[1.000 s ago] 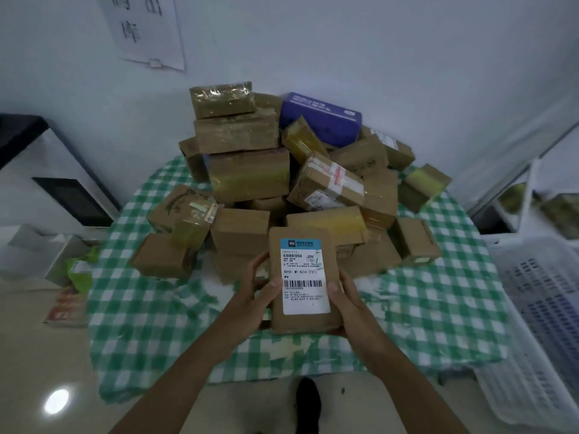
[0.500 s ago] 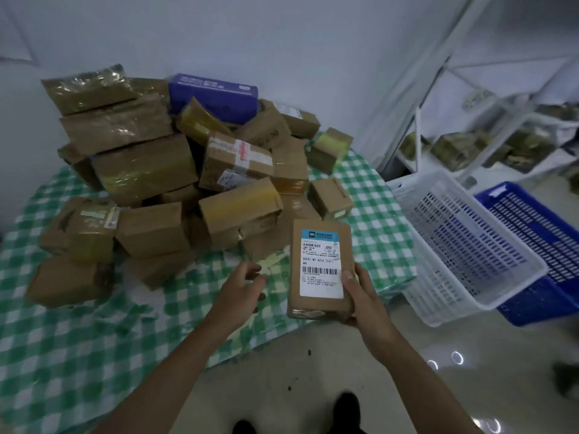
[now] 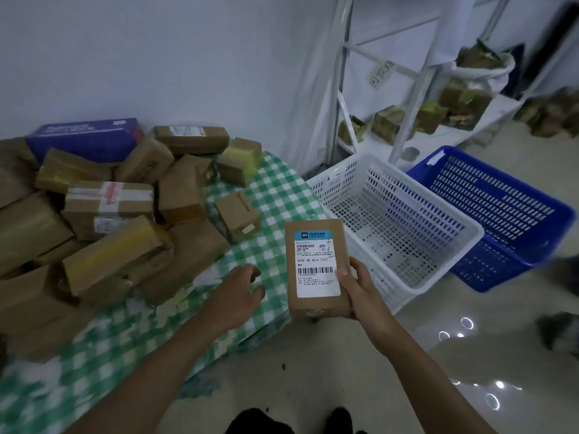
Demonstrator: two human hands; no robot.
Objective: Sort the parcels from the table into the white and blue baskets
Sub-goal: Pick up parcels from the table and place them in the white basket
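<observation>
My right hand (image 3: pixel 357 289) grips a flat brown parcel (image 3: pixel 316 267) with a white barcode label facing me, held over the table's right edge. Left of it, my left hand (image 3: pixel 239 296) hovers above the checked cloth with loosely curled fingers and holds nothing. A heap of brown cardboard parcels (image 3: pixel 125 220) covers the table (image 3: pixel 275 195), with a blue parcel (image 3: pixel 84 137) at the back. On the floor to the right stands the white basket (image 3: pixel 394 223), and behind it the blue basket (image 3: pixel 501 211). I see nothing inside either basket.
A white metal shelf rack (image 3: pixel 419 89) with more parcels and a bag stands behind the baskets against the wall. The glossy floor (image 3: pixel 407 371) lies in front. My shoes (image 3: pixel 294 422) show at the bottom edge.
My view has swung right, bringing both baskets into sight. My left hand let go of the labelled parcel, and my right hand alone carried it rightward toward the table's edge.
</observation>
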